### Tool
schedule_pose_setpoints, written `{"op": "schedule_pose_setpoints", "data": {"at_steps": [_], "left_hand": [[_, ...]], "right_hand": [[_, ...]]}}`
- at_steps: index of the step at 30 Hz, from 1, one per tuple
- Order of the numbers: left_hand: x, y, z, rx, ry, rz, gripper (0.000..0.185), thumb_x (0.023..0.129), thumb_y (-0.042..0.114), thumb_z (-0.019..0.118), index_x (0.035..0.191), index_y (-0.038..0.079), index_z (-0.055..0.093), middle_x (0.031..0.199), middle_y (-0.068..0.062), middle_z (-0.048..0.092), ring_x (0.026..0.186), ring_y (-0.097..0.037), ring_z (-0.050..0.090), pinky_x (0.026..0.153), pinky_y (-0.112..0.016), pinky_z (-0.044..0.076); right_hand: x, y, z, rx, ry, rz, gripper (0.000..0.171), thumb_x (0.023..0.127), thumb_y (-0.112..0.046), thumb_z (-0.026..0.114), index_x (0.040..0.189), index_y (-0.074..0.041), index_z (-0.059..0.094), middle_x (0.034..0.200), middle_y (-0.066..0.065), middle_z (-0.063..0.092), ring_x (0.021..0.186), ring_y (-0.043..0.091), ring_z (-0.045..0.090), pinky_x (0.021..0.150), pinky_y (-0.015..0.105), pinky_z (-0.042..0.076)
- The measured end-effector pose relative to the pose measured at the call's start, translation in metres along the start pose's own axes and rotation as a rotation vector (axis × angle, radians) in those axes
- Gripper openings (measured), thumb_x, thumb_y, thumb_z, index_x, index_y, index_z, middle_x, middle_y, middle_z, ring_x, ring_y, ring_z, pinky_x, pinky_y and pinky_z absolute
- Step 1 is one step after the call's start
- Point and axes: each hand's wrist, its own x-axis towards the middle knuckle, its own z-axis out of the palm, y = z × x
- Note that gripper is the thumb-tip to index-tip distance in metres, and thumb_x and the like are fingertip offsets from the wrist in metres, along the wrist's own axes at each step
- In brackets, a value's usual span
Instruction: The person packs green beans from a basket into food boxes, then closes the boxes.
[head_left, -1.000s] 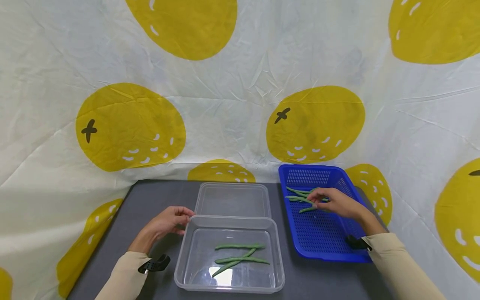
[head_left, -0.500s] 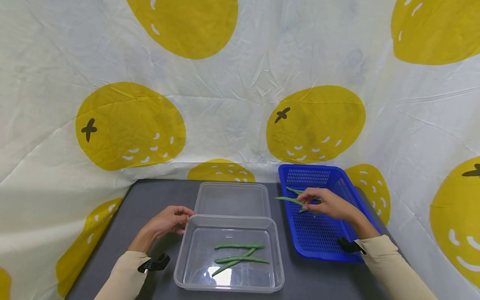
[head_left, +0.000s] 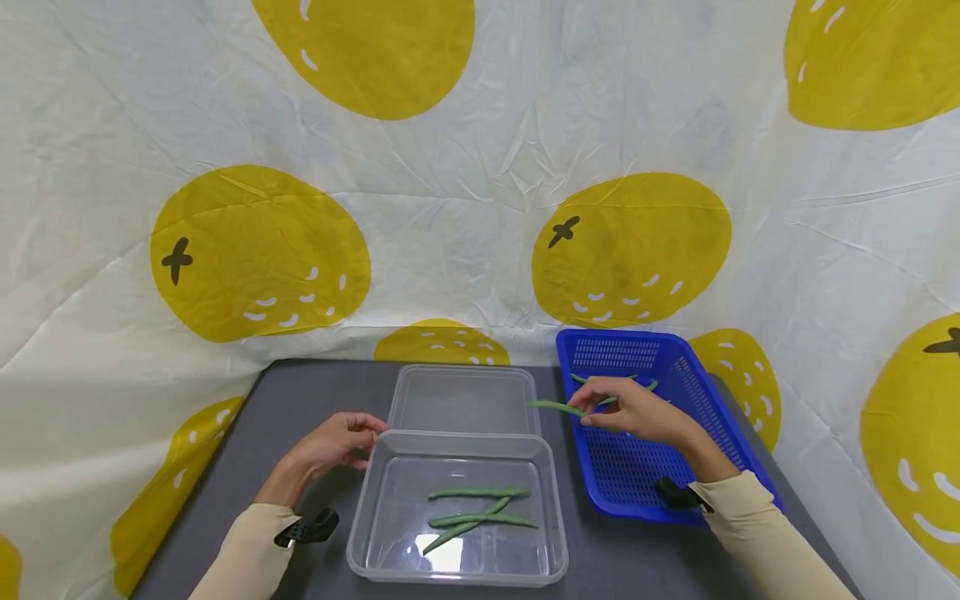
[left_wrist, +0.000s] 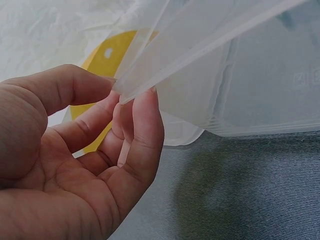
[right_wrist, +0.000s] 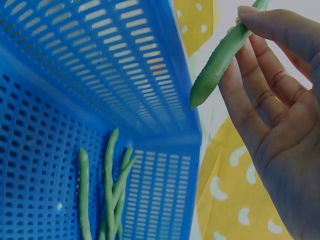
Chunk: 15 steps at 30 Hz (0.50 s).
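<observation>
You have a slim green bean [right_wrist: 218, 65] pinched between the thumb and fingers of your right hand [head_left: 630, 410] — its skin faintly bumpy, its end tapering to a blunt tip — held up at the left rim of the blue basket [head_left: 637, 487]. Your left hand [head_left: 337, 444] pinches the rim of the clear container [head_left: 457, 577] at its far left corner, thumb on one side, fingertips on the other. That container is smooth, see-through plastic, a rounded rectangle; three beans [head_left: 480, 492] lie on its floor, two of them crossed, near a patch of glare. The basket is plastic too, its floor and walls pierced with slots; more thin beans [right_wrist: 84, 192] lie inside, partly hidden from the head view by your right hand. Its wall stands between them and the container. Behind the container, a flat clear lid [head_left: 465, 400] lies on the grey tabletop [head_left: 322, 385].
</observation>
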Motion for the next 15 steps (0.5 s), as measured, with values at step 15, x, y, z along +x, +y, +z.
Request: {"op": "schedule_pose_setpoints", "data": {"at_steps": [15], "left_hand": [[0.002, -0.004, -0.001, -0.008, 0.004, -0.004, 0.033, 0.101, 0.009, 0.057, 0.128, -0.011, 0.059, 0.116, -0.028, 0.064, 0.088, -0.022, 0.063, 0.073, -0.036, 0.059]], "right_hand": [[0.015, -0.02, 0.016, -0.022, -0.057, -0.039, 0.025, 0.098, -0.011, 0.067, 0.122, -0.018, 0.069, 0.113, -0.002, 0.067, 0.1, 0.015, 0.065, 0.085, 0.038, 0.058]]}}
